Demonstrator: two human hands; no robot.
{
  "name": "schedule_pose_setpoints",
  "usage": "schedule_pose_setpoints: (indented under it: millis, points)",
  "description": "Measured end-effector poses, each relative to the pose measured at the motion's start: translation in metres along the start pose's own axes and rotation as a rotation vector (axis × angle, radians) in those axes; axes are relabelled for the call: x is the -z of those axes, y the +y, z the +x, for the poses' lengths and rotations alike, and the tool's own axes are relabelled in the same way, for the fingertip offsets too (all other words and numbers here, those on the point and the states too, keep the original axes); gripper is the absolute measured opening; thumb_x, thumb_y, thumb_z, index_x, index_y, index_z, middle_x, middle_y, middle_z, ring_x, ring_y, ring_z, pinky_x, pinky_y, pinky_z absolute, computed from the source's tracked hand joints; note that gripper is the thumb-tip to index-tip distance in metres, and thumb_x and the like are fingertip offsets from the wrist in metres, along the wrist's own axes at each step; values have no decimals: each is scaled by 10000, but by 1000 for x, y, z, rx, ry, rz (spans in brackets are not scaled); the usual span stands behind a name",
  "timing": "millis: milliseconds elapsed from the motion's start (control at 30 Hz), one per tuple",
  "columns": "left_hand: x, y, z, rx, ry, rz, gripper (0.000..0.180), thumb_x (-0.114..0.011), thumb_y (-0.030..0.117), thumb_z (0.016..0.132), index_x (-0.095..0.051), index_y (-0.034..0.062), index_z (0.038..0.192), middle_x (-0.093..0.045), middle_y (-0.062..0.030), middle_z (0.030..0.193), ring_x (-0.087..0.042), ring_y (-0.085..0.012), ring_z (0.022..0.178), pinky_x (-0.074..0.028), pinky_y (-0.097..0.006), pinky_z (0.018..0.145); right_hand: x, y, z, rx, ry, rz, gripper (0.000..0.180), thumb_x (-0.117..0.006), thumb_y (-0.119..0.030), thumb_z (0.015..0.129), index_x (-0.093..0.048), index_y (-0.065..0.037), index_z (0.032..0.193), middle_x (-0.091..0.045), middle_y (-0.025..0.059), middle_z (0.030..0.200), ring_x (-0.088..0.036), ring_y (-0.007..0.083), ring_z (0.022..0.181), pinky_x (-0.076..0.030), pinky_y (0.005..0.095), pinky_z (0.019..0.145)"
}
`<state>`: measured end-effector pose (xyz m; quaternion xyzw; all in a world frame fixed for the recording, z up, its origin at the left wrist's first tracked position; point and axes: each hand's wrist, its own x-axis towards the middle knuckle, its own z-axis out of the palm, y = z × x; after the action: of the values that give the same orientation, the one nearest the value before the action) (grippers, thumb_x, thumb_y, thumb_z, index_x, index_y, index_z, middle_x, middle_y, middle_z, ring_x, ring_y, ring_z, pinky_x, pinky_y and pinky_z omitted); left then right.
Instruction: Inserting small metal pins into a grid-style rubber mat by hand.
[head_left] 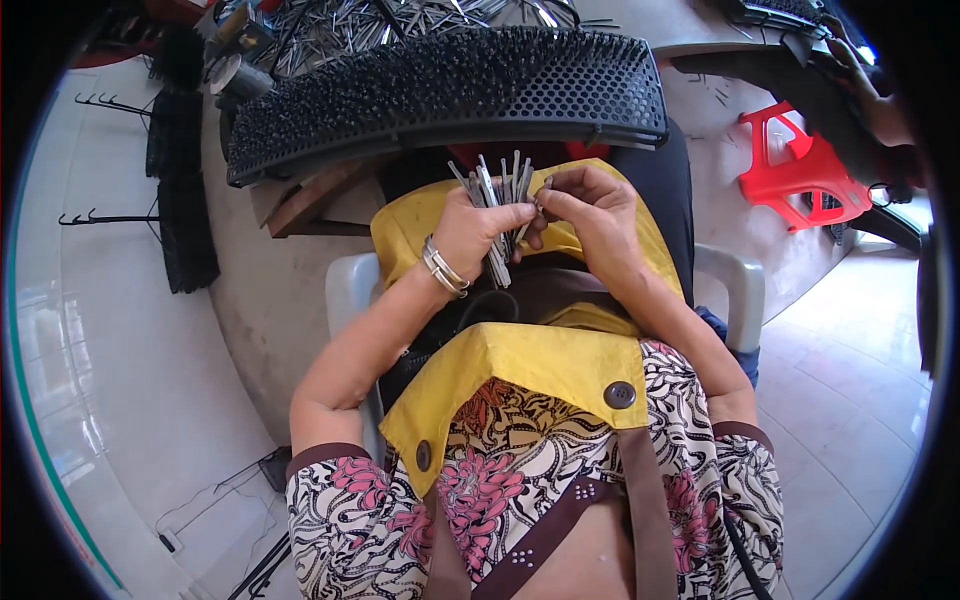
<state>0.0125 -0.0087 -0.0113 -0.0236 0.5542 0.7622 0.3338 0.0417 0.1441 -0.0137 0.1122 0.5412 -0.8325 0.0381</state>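
Observation:
My left hand (465, 235) is closed around a loose bundle of thin metal strips (486, 185), which fan out above and below the fingers. Close beside it, my right hand (598, 212) has its thumb and fingers pinched together at the bundle's right side. A small grey tip shows at that pinch, too small to name. Just beyond both hands stands a long, curved black perforated rack (440, 100). Dark upright pieces fill its left and middle holes densely, while bare holes show toward its right end.
Many loose metal strips (340, 35) lie heaped on the table behind the rack. A metal cup (240, 78) stands at the rack's far left. To the right is a red plastic stool (800, 170), near another person's arm (880, 115). A yellow apron (410, 215) covers my lap.

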Motion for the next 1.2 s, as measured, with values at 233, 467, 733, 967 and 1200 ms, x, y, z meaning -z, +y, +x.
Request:
schedule_pose_setpoints:
  millis: [233, 467, 733, 967, 1200]
  points:
    - [-4, 2, -3, -69, 19, 254, 154, -621, 65, 752, -586, 11, 892, -606, -58, 700, -596, -140, 576, -443, -209, 437, 7, 10, 2, 140, 23, -169, 143, -631, 22, 736, -593, 37, 874, -617, 44, 726, -571, 74, 665, -465, 203, 604]
    - [-9, 15, 13, 0, 29, 84, 80, -614, 53, 752, -601, -10, 801, -621, -96, 672, -605, -163, 528, -453, -236, 404, 16, -11, 21, 221, 129, -195, 134, -664, 2, 729, -612, 26, 850, -618, 31, 707, -567, 64, 641, -459, 190, 587]
    - [-29, 22, 32, 27, 65, -35, 86, -632, 55, 730, -574, -3, 755, -588, -87, 642, -551, -145, 488, -413, -245, 390, 32, -57, 84, 734, 354, -677, 88, -634, 1, 754, -634, 24, 839, -635, 34, 731, -571, 65, 654, -447, 183, 609]
    - [-36, 14, 31, 26, 101, -77, 100, -640, 25, 718, -576, -10, 787, -590, -90, 637, -540, -133, 477, -413, -239, 391, 34, -54, 130, 1120, 256, -947, 93, -634, 26, 733, -626, 28, 825, -624, 79, 712, -575, 87, 635, -446, 205, 610]
    - [-33, 12, 32, 62, 146, -82, 48, -618, 16, 703, -582, -17, 702, -593, -71, 603, -538, -114, 444, -409, -230, 381, 33, -46, 148, 1233, 127, -1051, 102, -643, 18, 701, -621, 5, 800, -595, 103, 723, -572, 218, 647, -452, 271, 604]
